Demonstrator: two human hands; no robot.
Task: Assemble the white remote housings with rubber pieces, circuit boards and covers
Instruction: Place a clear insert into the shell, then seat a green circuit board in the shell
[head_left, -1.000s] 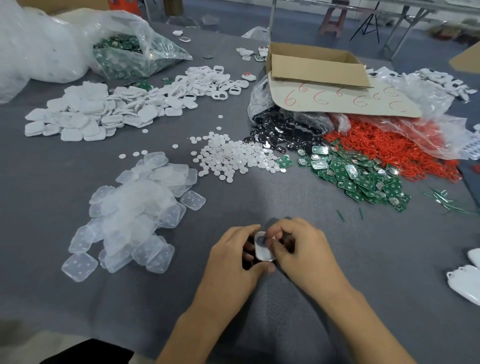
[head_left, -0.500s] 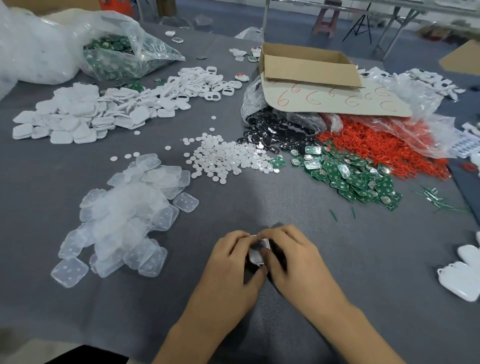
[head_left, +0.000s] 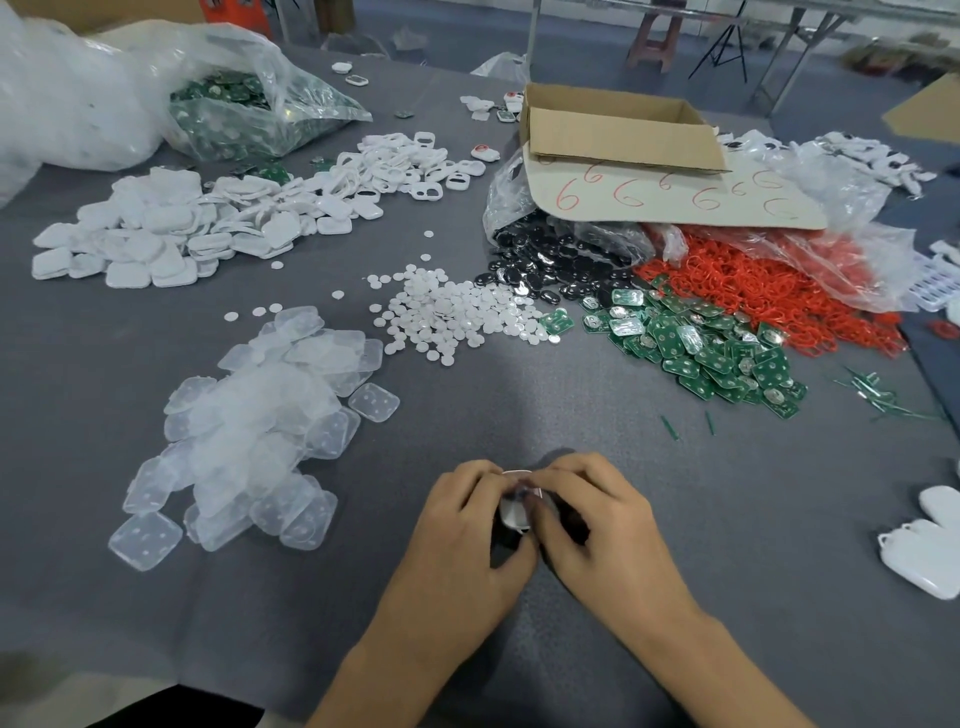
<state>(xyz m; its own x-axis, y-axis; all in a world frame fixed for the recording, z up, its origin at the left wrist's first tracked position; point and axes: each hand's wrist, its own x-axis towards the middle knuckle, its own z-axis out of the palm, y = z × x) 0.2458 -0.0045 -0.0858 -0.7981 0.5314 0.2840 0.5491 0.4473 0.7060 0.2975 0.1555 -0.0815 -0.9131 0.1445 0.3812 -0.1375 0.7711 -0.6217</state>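
Between both hands (head_left: 524, 514), fingers pinching white housing (head_left: 515, 512), mostly hidden.

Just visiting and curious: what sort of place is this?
Most likely a small hand-assembly workshop. Loose parts lie in sorted heaps on a grey table: green circuit boards, white housings, clear rubber pieces. The left hand and right hand grip one white piece together.

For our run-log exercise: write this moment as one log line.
left hand: holds white housing | right hand: pinches same housing | place: above grey table
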